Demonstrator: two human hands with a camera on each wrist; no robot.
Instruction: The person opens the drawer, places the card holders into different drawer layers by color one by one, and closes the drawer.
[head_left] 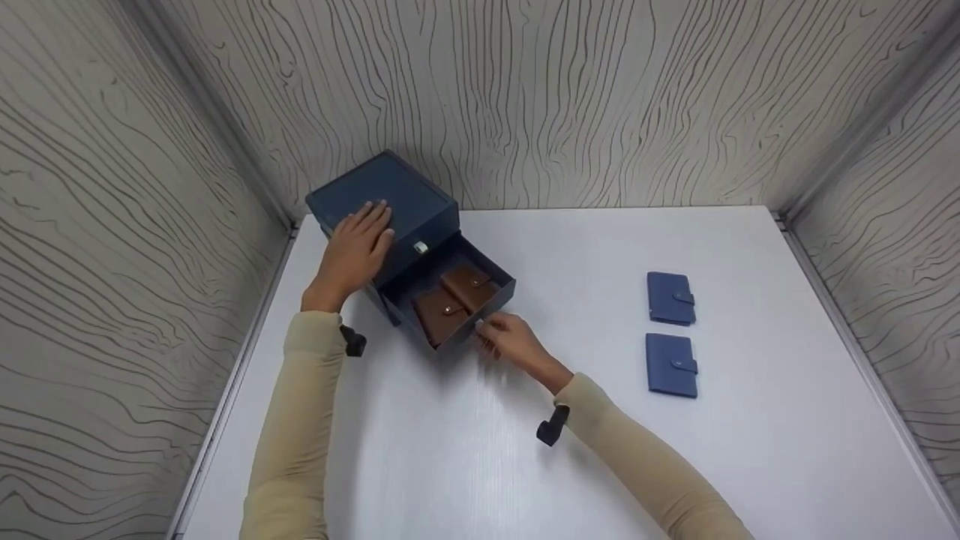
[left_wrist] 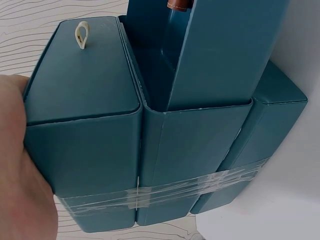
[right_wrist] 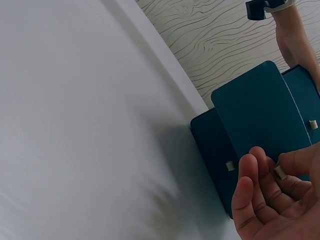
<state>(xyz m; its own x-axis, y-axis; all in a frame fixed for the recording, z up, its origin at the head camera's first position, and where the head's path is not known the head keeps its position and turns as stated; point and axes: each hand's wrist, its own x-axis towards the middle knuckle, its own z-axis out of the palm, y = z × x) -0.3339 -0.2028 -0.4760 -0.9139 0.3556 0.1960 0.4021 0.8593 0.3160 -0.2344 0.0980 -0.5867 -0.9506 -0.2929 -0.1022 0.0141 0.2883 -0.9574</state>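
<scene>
A dark teal drawer box (head_left: 386,196) stands at the table's back left, its middle drawer (left_wrist: 220,60) pulled out. Two brown snap wallets lie inside it, one (head_left: 441,319) nearer the front and the other (head_left: 461,285) beside it. My left hand (head_left: 351,251) rests on top of the box with its fingers extended. At the drawer's front, my right hand (head_left: 514,341) pinches a small pale pull tab (right_wrist: 281,172) between thumb and finger. The top and bottom drawers are closed, each with a similar tab.
Two blue snap wallets, a farther one (head_left: 670,298) and a nearer one (head_left: 670,365), lie on the right of the white table (head_left: 585,255). Clear tape (left_wrist: 200,185) wraps round the box's side. Wood-patterned walls (head_left: 540,97) border the table's back and sides.
</scene>
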